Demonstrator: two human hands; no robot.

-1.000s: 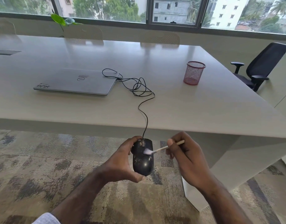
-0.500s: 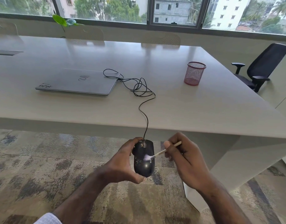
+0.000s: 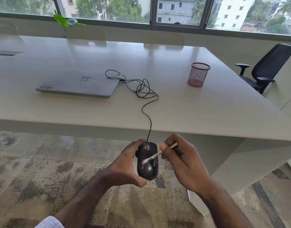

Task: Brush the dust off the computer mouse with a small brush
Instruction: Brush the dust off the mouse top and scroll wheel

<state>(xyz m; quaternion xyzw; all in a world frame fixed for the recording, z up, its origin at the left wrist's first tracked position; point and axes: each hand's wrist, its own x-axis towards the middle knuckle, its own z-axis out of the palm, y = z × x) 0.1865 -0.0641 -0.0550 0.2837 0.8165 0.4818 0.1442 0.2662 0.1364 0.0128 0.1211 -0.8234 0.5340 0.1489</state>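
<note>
My left hand grips a black wired computer mouse from its left side, held in the air below the table's front edge. Pale dust specks show on the mouse's top. My right hand pinches a small thin brush with a pale stick handle. Its whitish bristle tip rests on the left middle of the mouse's top. The mouse's black cable runs up over the table edge.
A closed silver laptop lies on the white table, with the cable's loops beside it. A pink mesh cup stands at the right. A black office chair is at the far right. Patterned carpet lies below.
The brush tip has swept down and to the left across the mouse's top. My right hand has shifted slightly; my left hand keeps the mouse in the same hold.
</note>
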